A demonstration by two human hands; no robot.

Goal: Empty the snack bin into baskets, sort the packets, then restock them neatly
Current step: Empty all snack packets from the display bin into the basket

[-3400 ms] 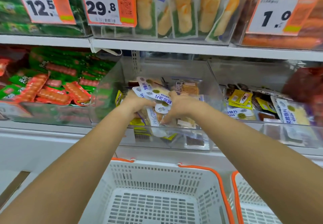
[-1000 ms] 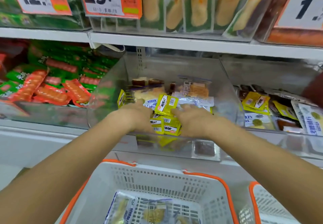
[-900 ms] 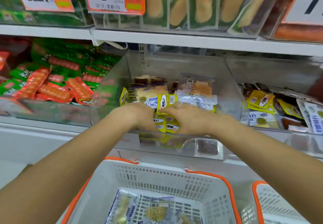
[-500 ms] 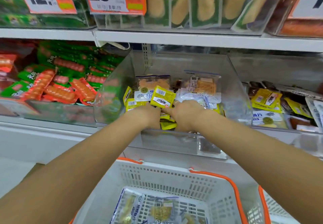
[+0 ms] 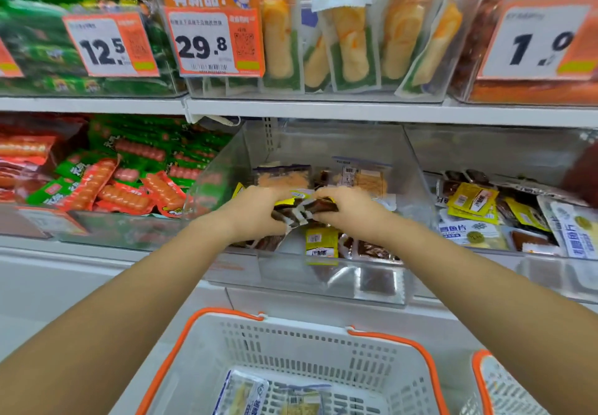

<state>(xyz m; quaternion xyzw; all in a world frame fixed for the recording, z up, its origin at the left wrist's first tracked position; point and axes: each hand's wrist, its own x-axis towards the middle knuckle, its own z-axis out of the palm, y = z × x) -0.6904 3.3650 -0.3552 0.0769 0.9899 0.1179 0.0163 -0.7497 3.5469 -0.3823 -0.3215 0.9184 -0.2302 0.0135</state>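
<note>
Both hands — left hand (image 5: 255, 212), right hand (image 5: 348, 211) — grip a bunch of packets (image 5: 299, 212) inside the snack bin (image 5: 330, 285), the white basket (image 5: 291, 350) lying directly at 6 o'clock.

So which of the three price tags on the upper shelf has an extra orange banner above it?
The middle price tag, reading 29.8. The 12.5 tag on its left and the 1.0 tag on its right have none.

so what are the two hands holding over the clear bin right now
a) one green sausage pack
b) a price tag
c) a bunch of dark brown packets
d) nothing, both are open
c: the left hand and right hand together grip a bunch of dark brown packets above the clear bin.
</note>
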